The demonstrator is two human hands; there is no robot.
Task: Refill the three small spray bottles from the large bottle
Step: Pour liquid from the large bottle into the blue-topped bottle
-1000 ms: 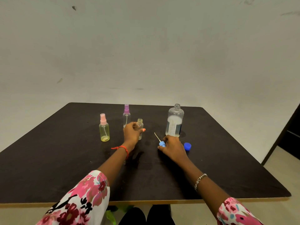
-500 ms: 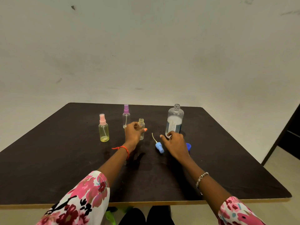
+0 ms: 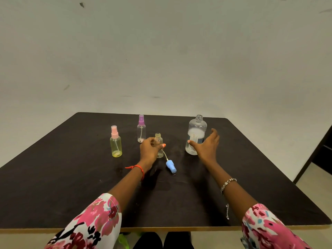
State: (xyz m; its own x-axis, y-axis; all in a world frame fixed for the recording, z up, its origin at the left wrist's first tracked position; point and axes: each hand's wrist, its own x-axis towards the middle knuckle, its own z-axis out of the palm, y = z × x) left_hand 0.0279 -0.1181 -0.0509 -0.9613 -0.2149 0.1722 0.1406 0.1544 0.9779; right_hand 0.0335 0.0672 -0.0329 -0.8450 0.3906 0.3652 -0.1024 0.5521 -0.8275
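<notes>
On the dark table [image 3: 53, 186], our left hand [image 3: 150, 150] grips the uncapped small bottle [image 3: 159, 141], its blue sprayer [image 3: 171, 165] lying just beside. Our right hand [image 3: 206, 146] is spread wide at the large bottle [image 3: 196, 133], thumb touching, not wrapped round. Pink-topped bottle [image 3: 115, 142] and purple-topped bottle [image 3: 141, 129] stand off left.

Dark table [image 3: 53, 186], scuffed pale wall [image 3: 161, 51], beige floor [image 3: 316, 178].

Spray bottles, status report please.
Left hand gripping uncapped small bottle. Right hand open, reaching for large bottle. Blue sprayer lying between them.
</notes>
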